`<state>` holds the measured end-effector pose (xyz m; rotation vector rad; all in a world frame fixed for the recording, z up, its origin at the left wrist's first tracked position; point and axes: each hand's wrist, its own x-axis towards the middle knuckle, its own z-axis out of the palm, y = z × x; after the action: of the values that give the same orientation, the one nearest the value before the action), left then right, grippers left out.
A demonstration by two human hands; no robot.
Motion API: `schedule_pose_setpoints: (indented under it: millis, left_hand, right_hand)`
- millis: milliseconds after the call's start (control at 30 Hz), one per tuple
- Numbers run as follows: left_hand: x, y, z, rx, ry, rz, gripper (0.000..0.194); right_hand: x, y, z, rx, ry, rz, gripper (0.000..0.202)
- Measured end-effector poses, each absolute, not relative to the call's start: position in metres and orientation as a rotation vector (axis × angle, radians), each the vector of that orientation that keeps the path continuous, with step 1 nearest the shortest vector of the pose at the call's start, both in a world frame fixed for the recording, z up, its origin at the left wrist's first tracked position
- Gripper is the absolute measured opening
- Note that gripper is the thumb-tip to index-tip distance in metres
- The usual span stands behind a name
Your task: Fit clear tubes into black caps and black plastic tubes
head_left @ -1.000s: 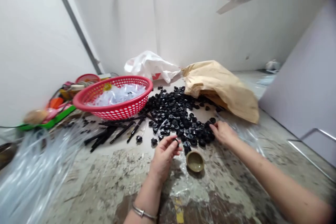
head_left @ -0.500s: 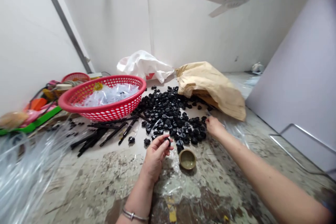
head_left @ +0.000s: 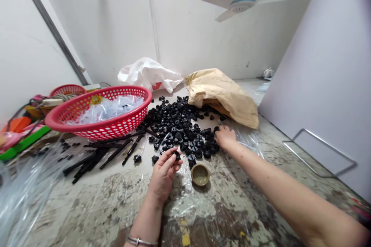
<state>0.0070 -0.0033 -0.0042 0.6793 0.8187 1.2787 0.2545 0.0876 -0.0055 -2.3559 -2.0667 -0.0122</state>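
Between the thumb and fingers of my left hand (head_left: 165, 168) is a small round black part (head_left: 177, 156). My right hand (head_left: 225, 136) reaches to the right edge of a pile of black parts (head_left: 176, 121); its fingertips are partly hidden among them, so what they hold, if anything, does not show. A small olive-brown bowl (head_left: 199, 175) with a little clear content stands just right of my left hand, in front of the pile.
A red basket (head_left: 98, 131) of clear plastic pieces stands at the left, with black rods (head_left: 89, 162) before it. Behind are a white bag (head_left: 147, 72) and a brown paper bag (head_left: 223, 92). Clear plastic strips (head_left: 26, 189) lie far left; a metal wire frame (head_left: 320, 154) is right.
The whole view has shifted, with things appearing further left. My right hand has turned, its back now more visible, at the pile's right edge. My left hand still holds the black part.
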Motion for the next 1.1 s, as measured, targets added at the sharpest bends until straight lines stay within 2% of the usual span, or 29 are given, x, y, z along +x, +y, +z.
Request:
schedule_pose_setpoints:
  millis: [333, 600, 700, 767, 933, 1100]
  left_hand:
    - [0.007, -0.002, -0.003, 0.663, 0.794, 1.237, 0.038]
    - [0.007, -0.004, -0.001, 0.661, 0.794, 1.216, 0.039]
    - [0.008, -0.005, -0.001, 0.674, 0.767, 1.190, 0.037]
    - [0.008, -0.005, -0.002, 0.688, 0.751, 1.162, 0.037]
    - [0.009, -0.007, -0.003, 0.707, 0.715, 1.132, 0.036]
    - [0.011, -0.008, -0.001, 0.716, 0.723, 1.105, 0.036]
  right_hand:
    - [0.277, 0.080, 0.011, -2.230, -1.887, 0.044, 0.016]
    - [0.261, 0.030, 0.039, -1.949, -1.921, 0.425, 0.034]
    - [0.244, 0.001, 0.040, -1.713, -2.043, 0.546, 0.030]
    - [0.234, -0.015, 0.039, -1.599, -2.196, 0.496, 0.024]
    - [0.216, -0.035, 0.033, -1.519, -2.559, 0.044, 0.021]
    - [0.204, -0.039, 0.032, -1.512, -2.690, -0.117, 0.019]
